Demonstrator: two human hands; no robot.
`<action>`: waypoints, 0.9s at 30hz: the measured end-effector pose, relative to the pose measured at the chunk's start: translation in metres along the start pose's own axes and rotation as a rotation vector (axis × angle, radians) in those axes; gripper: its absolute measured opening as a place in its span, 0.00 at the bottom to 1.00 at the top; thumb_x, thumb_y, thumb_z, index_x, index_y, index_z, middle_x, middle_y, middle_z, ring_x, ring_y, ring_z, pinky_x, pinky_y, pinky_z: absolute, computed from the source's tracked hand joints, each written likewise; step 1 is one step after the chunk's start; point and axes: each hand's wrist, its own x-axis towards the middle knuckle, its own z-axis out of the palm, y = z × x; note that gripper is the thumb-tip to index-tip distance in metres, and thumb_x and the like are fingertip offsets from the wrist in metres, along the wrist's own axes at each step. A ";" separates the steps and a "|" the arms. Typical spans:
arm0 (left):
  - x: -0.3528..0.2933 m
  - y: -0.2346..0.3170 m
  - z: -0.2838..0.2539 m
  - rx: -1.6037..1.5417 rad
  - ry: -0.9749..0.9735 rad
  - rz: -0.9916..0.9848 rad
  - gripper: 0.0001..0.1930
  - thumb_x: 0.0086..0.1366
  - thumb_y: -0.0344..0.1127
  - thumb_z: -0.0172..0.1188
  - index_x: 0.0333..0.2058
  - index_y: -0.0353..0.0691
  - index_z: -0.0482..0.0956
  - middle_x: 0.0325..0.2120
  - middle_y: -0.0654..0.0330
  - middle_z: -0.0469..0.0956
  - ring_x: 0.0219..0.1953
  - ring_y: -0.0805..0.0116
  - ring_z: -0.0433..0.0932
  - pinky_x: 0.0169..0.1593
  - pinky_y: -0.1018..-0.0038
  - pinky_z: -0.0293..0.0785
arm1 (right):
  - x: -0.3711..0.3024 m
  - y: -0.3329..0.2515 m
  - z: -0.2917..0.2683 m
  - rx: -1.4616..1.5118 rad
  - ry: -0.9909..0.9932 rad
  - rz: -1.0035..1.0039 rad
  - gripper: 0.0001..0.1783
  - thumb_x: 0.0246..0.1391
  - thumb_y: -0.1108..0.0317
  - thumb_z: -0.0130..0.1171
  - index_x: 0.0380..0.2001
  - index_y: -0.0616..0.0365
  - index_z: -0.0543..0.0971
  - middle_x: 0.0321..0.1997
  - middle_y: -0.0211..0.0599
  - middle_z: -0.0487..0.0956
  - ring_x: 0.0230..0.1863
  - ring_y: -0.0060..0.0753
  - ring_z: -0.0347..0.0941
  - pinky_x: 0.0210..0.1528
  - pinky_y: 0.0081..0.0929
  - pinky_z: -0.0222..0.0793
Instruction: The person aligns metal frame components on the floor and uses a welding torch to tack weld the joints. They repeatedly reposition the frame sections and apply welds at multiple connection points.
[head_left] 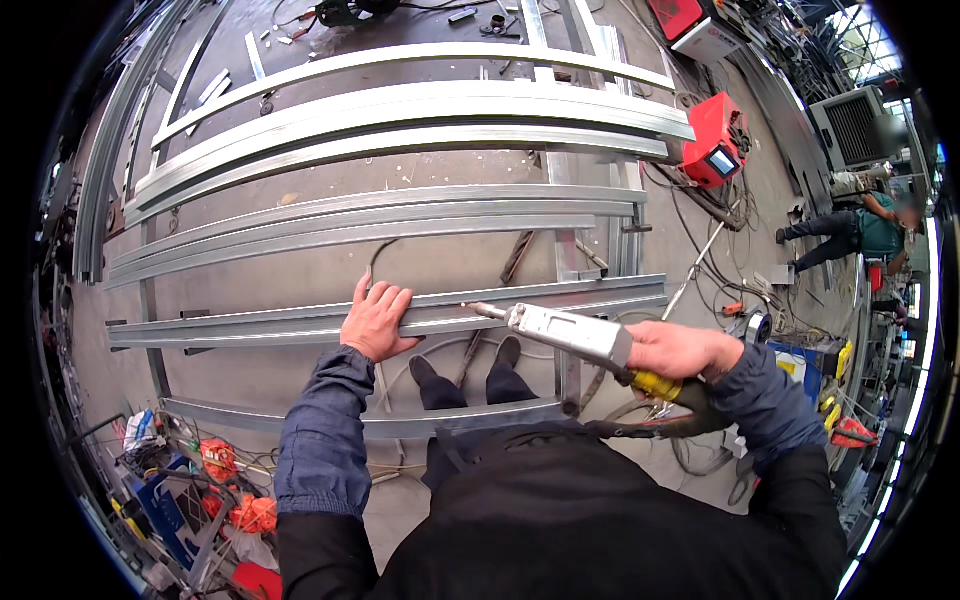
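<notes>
My left hand (376,322) lies over a long galvanized steel channel (540,312), its fingers reaching across the far edge and the thumb on the near side. In my right hand (685,350) is a silver-bodied welding gun (570,332), gripped at its rear, where a yellow part and a dark hose come out. Its narrow nozzle points left, with the tip over the channel, to the right of my left hand; whether it touches the metal I cannot tell. The channel lies crosswise on a steel frame, whose near bar (470,418) passes close in front of my body.
Farther off, more steel channels (400,110) lie across the frame. A red machine with a screen (715,140) stands to the right, cables (700,255) on the floor beside it. Another person (865,230) is at far right. Orange bags (250,512) and gear crowd the lower left.
</notes>
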 end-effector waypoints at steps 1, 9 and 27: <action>0.000 -0.001 0.002 0.004 0.044 0.005 0.43 0.47 0.57 0.81 0.59 0.43 0.76 0.50 0.61 0.79 0.59 0.58 0.75 0.76 0.46 0.58 | 0.009 -0.003 -0.010 -0.026 -0.029 -0.072 0.26 0.80 0.46 0.51 0.67 0.50 0.74 0.42 0.30 0.79 0.34 0.25 0.81 0.37 0.29 0.81; 0.008 -0.012 0.011 -0.004 0.027 0.002 0.42 0.47 0.58 0.80 0.58 0.44 0.77 0.48 0.61 0.79 0.55 0.58 0.77 0.71 0.50 0.64 | 0.111 -0.046 -0.088 -0.064 -0.232 0.157 0.25 0.78 0.42 0.52 0.62 0.47 0.76 0.44 0.31 0.80 0.36 0.22 0.80 0.35 0.27 0.82; 0.019 -0.007 0.007 -0.001 -0.040 -0.016 0.42 0.47 0.58 0.81 0.59 0.46 0.76 0.48 0.64 0.79 0.56 0.60 0.76 0.72 0.51 0.62 | 0.182 -0.058 -0.170 -0.120 -0.476 0.261 0.33 0.77 0.34 0.45 0.49 0.56 0.79 0.35 0.37 0.84 0.30 0.29 0.84 0.34 0.32 0.82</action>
